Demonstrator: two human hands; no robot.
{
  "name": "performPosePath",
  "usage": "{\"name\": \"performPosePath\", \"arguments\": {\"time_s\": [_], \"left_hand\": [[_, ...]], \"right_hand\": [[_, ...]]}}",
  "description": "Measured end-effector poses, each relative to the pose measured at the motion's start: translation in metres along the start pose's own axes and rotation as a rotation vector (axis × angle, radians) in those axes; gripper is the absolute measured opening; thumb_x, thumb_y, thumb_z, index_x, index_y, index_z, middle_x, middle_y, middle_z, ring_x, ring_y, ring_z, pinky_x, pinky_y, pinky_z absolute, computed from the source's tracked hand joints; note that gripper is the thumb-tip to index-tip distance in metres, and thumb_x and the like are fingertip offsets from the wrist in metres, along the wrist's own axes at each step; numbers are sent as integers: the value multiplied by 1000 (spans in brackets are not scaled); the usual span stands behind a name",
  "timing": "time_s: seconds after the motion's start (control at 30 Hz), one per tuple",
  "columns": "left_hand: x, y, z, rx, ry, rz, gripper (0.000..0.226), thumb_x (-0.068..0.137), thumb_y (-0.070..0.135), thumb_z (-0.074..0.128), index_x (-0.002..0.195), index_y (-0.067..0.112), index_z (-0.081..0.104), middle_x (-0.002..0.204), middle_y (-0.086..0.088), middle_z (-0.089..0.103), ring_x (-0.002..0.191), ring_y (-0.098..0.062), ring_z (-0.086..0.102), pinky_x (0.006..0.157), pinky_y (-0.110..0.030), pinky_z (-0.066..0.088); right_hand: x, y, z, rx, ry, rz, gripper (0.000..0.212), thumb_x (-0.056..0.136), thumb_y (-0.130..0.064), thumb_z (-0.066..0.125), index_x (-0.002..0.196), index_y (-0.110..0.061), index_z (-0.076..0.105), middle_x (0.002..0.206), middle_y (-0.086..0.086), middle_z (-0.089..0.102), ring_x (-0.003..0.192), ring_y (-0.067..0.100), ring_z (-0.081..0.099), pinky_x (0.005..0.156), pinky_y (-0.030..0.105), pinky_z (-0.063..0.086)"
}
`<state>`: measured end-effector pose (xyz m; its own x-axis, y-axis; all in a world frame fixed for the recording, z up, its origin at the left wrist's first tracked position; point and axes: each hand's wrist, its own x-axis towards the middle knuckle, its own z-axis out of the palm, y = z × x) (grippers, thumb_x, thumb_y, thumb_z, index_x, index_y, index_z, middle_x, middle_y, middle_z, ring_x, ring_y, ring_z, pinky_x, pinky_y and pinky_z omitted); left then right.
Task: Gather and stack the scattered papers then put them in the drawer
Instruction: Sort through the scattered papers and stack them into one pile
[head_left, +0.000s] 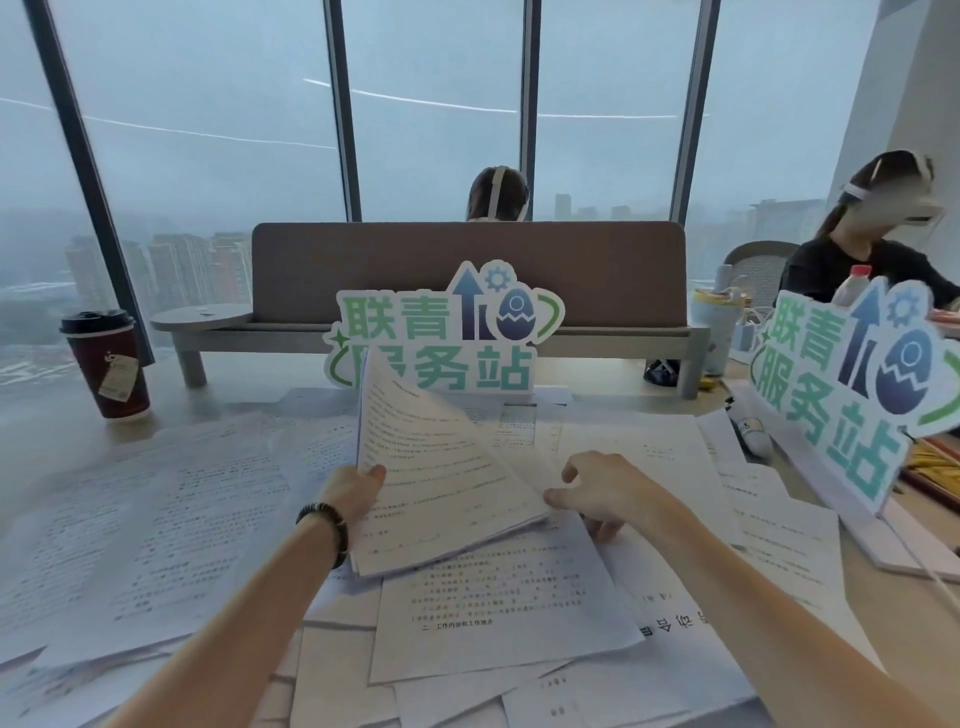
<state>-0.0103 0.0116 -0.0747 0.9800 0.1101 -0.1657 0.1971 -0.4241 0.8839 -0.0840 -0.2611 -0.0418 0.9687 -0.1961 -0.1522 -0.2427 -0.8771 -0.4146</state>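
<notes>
Several printed white papers (493, 608) lie scattered and overlapping across the desk (57, 431). A thin stack of sheets (441, 467) is lifted above them, tilted up toward the window. My left hand (358, 491), with a dark bead bracelet on the wrist, grips the stack's left edge, thumb on top. My right hand (597, 491) pinches the stack's right corner between thumb and fingers, its other fingers curled down toward a sheet below. No drawer is in view.
A dark red coffee cup (106, 364) stands at the far left. A green-and-blue cut-out sign (441, 332) stands behind the papers, a second sign (852, 384) at right. A brown divider screen (467, 270) and grey shelf cross the back. Two people sit beyond.
</notes>
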Motion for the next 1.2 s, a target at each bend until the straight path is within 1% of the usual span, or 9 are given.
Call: {"name": "performPosePath", "arguments": {"time_s": [0.23, 0.43, 0.63, 0.73, 0.87, 0.97, 1.07, 1.13, 1.2], "left_hand": [[-1, -1, 1, -20, 20, 3, 33, 101, 26, 46, 115, 1, 61, 107, -22, 69, 97, -37, 67, 90, -52, 55], [-1, -1, 2, -29, 38, 6, 34, 101, 26, 46, 117, 0, 60, 107, -22, 69, 97, -38, 67, 89, -50, 55], [-1, -1, 4, -40, 35, 14, 33, 102, 25, 45, 119, 0, 59, 98, -17, 67, 87, -33, 65, 80, -41, 54], [-1, -2, 4, -53, 30, 11, 33, 101, 25, 45, 118, 0, 60, 100, -19, 68, 90, -34, 66, 82, -44, 55], [-3, -1, 3, -54, 29, 5, 30, 101, 26, 45, 115, 3, 59, 89, -12, 67, 78, -28, 65, 70, -36, 55], [1, -2, -5, -135, 15, -19, 34, 99, 27, 51, 120, 1, 61, 106, -17, 69, 95, -36, 66, 88, -50, 55], [5, -2, -15, -199, -8, -34, 35, 97, 25, 56, 124, 3, 60, 113, -16, 67, 103, -37, 63, 94, -51, 51], [2, -1, -16, -251, -33, -32, 30, 98, 22, 55, 122, 4, 60, 115, -15, 66, 104, -36, 62, 91, -48, 51], [0, -1, -15, -236, -64, -41, 27, 98, 21, 56, 118, 4, 61, 111, -15, 68, 102, -36, 64, 90, -49, 52]], "right_hand": [[-3, -3, -2, 310, -173, -30, 77, 84, -22, 80, 146, -22, 36, 118, 6, 53, 85, 21, 70, 69, 31, 61], [-6, -3, -3, 107, -106, -105, 87, 80, -33, 82, 151, -26, 32, 139, 8, 50, 115, 23, 55, 84, 30, 53], [-3, -1, -2, 359, -173, -53, 83, 84, -19, 79, 151, -26, 30, 102, -2, 50, 88, 18, 65, 73, 30, 59], [-1, 1, -3, 478, -205, -20, 83, 82, -10, 80, 150, -24, 33, 109, 6, 56, 87, 23, 70, 63, 29, 59], [1, 0, 0, 512, -222, -18, 89, 79, -4, 81, 150, -24, 32, 125, 13, 56, 96, 29, 70, 78, 38, 62], [2, 2, -2, 379, -66, -30, 90, 78, -10, 82, 152, -18, 31, 136, 14, 52, 114, 30, 59, 97, 39, 51], [5, 10, -16, 235, 83, 12, 63, 79, -18, 82, 134, -10, 52, 124, 13, 61, 113, 30, 58, 84, 31, 45], [9, 20, -23, 125, 179, 43, 23, 78, -20, 81, 86, -13, 61, 83, 7, 62, 83, 26, 62, 61, 26, 41], [12, 30, -23, -25, 227, 93, 35, 81, -24, 78, 70, -15, 46, 69, 1, 50, 67, 21, 53, 51, 26, 34]]}}
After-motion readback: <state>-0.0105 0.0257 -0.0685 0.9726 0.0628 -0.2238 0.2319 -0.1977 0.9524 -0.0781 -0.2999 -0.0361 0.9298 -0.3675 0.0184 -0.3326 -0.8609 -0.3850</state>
